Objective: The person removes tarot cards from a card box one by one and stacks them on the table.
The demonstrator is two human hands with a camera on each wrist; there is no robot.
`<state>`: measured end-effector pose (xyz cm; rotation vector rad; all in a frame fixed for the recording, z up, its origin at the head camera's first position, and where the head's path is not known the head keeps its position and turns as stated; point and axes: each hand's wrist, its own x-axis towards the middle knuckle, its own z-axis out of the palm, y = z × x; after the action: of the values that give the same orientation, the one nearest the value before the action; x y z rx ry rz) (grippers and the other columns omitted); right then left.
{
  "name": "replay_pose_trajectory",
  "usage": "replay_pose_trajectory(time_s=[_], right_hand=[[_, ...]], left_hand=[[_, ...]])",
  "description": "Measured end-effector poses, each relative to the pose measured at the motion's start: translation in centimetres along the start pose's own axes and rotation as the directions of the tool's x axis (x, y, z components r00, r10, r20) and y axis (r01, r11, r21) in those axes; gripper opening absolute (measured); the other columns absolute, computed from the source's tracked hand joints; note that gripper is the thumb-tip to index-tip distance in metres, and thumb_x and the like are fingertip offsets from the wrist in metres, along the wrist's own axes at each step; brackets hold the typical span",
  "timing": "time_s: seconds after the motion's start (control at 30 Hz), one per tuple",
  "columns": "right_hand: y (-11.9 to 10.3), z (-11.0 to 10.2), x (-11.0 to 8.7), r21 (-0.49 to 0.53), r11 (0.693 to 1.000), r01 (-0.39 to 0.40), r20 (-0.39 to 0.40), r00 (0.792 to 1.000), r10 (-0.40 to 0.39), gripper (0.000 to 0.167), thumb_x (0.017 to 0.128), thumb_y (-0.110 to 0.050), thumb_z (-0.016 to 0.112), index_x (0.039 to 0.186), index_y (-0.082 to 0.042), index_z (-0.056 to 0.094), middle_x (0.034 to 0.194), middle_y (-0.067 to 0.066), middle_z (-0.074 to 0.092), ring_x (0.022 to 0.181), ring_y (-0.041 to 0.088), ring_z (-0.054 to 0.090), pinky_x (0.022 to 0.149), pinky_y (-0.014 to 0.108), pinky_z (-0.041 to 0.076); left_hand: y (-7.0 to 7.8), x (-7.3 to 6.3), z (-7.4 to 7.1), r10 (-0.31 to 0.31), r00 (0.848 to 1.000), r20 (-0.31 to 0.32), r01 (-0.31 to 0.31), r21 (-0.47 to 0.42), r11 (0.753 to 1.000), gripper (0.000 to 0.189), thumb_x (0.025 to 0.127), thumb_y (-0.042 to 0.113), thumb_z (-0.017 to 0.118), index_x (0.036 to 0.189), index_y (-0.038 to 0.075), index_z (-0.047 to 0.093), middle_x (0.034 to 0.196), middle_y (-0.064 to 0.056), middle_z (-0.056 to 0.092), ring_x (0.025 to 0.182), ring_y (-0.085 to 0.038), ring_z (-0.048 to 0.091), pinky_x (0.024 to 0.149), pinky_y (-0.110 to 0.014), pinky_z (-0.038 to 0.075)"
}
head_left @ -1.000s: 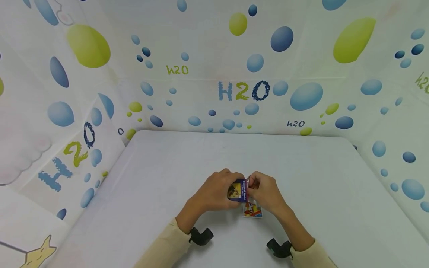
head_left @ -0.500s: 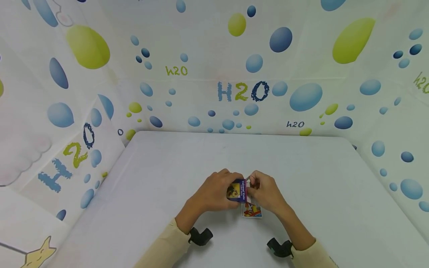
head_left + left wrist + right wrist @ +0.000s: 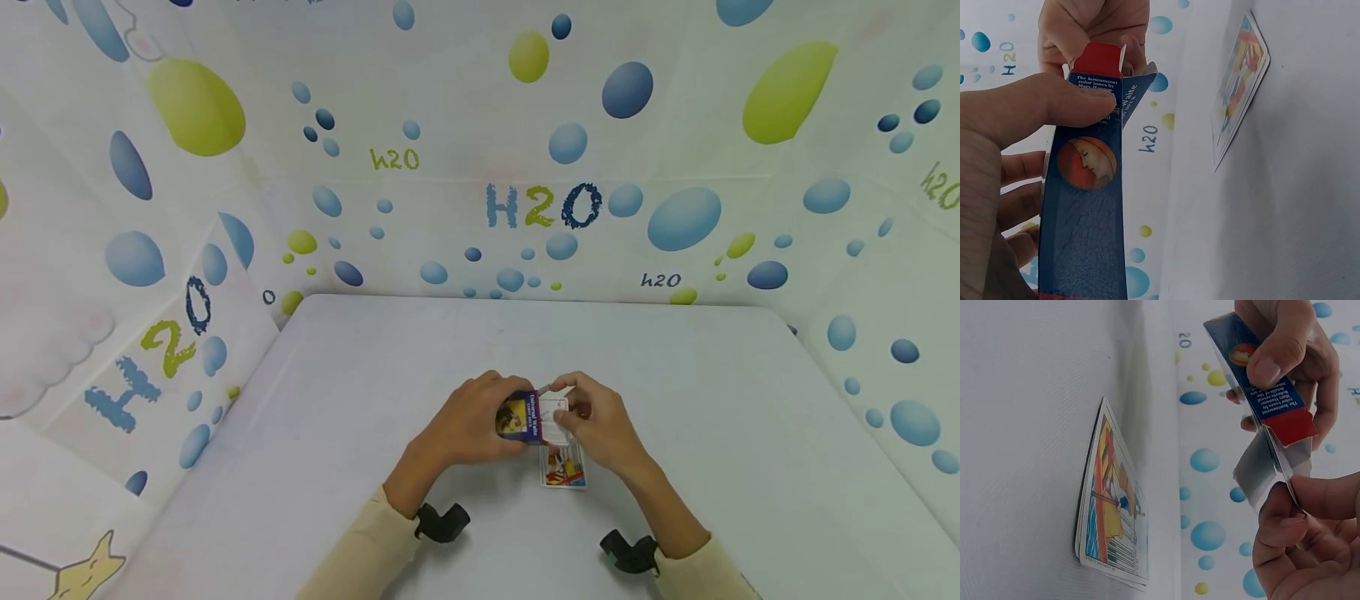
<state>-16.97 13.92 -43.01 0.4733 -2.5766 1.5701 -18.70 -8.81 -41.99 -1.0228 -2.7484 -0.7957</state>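
Card box (image 3: 513,417) held between both hands (image 3: 471,421) (image 3: 603,423).

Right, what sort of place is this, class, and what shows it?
Probably a makeshift indoor recording booth: a plain white table, bubble-printed sheeting on three sides, and black wrist-worn devices, perhaps cameras.

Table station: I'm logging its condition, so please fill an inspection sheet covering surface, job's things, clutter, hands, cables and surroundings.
Surface: white table.
Job's things: blue card box, end open, held above the table; stack of cards on the table, picture side up.
Clutter: nothing seen.
Hands: left hand grips the box; right hand pinches a pale piece at its open end.
Cables: nothing seen.
Surroundings: white backdrop printed with blue and green spots and "H2O".
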Motion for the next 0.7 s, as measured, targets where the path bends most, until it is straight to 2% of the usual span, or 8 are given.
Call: replay_pose_trajectory(time_s=[0.2,0.7], right_hand=[[0.2,-0.3,0.0,-0.013,1.0,0.012,-0.049,0.999,-0.012,0.023,0.092,0.001,0.068,0.111,-0.011,0.072,0.073,0.002,0.059,0.067,0.022,0.054,0.06,0.027,0.047],[0.1,-0.3,0.1,0.024,0.998,-0.054,-0.159,0.986,0.058,0.012,0.091,0.002,0.065,0.099,-0.005,0.07,0.079,0.006,0.068,0.069,0.026,0.058,0.06,0.027,0.049]], left_hand=[[-0.4,-0.1,-0.4,-0.034,0.999,-0.021,0.034,-0.006,0.999,0.07,0.075,0.037,0.087,0.136,0.021,0.058,0.117,-0.001,0.065,0.1,-0.014,0.057,0.086,-0.033,0.053],[-1.1,-0.3,-1.1,-0.082,0.994,-0.076,0.079,-0.036,0.996,0.069,0.073,0.035,0.089,0.134,0.023,0.059,0.113,0.0,0.064,0.097,-0.014,0.056,0.083,-0.031,0.053]])
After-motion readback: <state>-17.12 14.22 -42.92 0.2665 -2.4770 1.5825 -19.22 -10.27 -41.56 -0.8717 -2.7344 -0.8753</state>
